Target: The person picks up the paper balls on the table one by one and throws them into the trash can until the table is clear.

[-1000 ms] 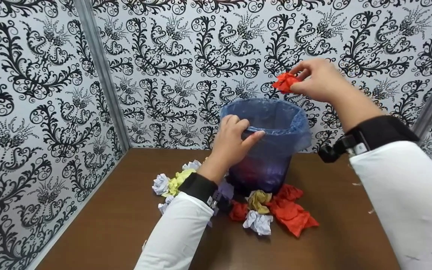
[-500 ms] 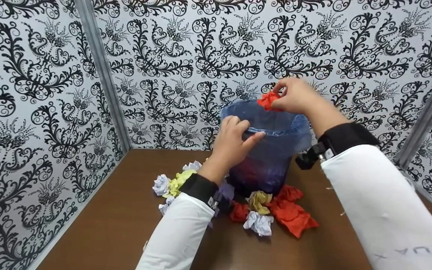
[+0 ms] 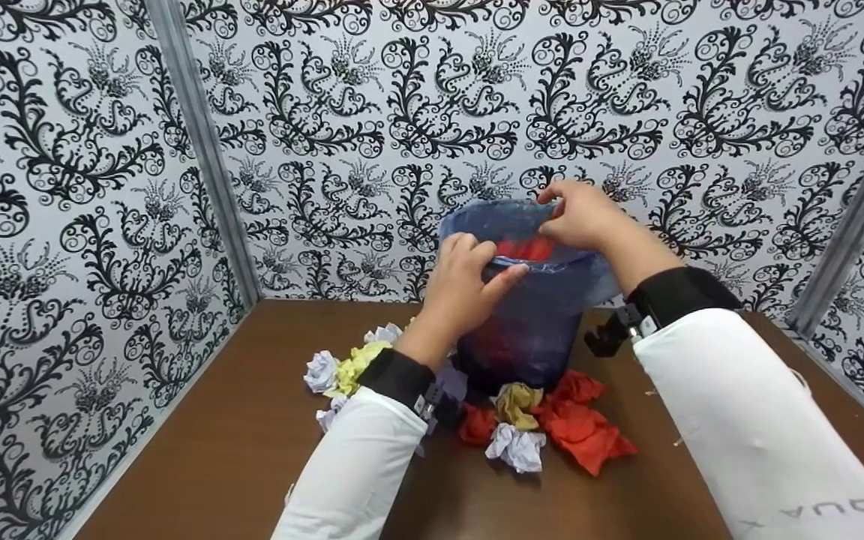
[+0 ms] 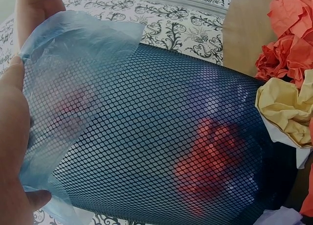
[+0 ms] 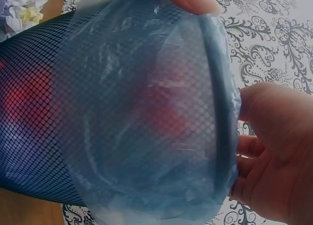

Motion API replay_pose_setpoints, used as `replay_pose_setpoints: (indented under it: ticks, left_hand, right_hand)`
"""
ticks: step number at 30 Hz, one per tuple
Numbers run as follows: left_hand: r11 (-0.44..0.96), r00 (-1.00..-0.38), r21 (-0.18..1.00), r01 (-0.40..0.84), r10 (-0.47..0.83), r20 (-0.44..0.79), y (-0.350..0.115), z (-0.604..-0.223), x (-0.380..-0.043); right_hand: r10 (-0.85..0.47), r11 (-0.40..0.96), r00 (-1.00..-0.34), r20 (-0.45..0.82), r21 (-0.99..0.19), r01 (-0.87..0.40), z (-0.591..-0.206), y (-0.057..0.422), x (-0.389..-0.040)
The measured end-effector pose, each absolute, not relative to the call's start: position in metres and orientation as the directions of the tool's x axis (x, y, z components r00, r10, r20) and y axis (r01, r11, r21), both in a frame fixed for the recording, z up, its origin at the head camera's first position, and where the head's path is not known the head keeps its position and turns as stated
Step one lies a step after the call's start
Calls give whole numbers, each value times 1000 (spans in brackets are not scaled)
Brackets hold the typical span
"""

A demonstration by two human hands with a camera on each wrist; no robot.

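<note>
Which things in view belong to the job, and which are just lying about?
Job:
- mesh bin
- blue liner
- red paper ball at the bin's mouth
- left hand, right hand
- probably the loose crumpled papers

Just there:
- table
- patterned walls
- black wrist straps

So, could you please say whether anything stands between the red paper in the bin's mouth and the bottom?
Only other crumpled paper, seen through the mesh low in the bin. Nothing visible blocks the mouth: the red paper is inside, below the right hand, and the left hand grips the near edge.
</note>
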State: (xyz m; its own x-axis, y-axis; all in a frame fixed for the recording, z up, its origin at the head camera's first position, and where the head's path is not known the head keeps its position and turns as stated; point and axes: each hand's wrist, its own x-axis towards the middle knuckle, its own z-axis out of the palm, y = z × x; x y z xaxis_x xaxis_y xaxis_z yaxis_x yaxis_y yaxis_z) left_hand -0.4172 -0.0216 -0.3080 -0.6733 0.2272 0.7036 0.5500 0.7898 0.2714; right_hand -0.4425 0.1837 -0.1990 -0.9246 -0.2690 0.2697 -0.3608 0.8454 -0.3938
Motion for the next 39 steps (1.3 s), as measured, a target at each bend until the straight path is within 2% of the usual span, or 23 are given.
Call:
replay_pose_setpoints:
  ticks: [8, 14, 19, 23, 28, 39]
  left_hand:
    - [793, -678, 268, 547, 232, 698, -22, -308, -418]
    - [789, -686, 278, 549, 235, 689, -21, -308, -419]
    - [792, -699, 287, 538, 229, 677, -21, -308, -419]
    - [796, -699, 284, 534, 228, 678, -21, -308, -418]
    - [797, -697, 278, 535, 231, 679, -21, -308, -417]
    - [798, -708, 285, 532, 235, 666, -21, -306, -416]
  right_hand:
    - [-307, 809, -900, 310, -413, -419, -197, 184, -428]
    - [-327, 745, -877, 353, -475, -468, -188, 198, -400]
    - [-367, 722, -835, 410, -440, -533, -194, 219, -376]
    - [-382, 727, -809, 447, -395, -561, -208, 237, -359]
    - [-384, 735, -810, 442, -385, -558, -231, 258, -344]
    - [-399, 710, -869, 293, -501, -495, -317, 281, -336]
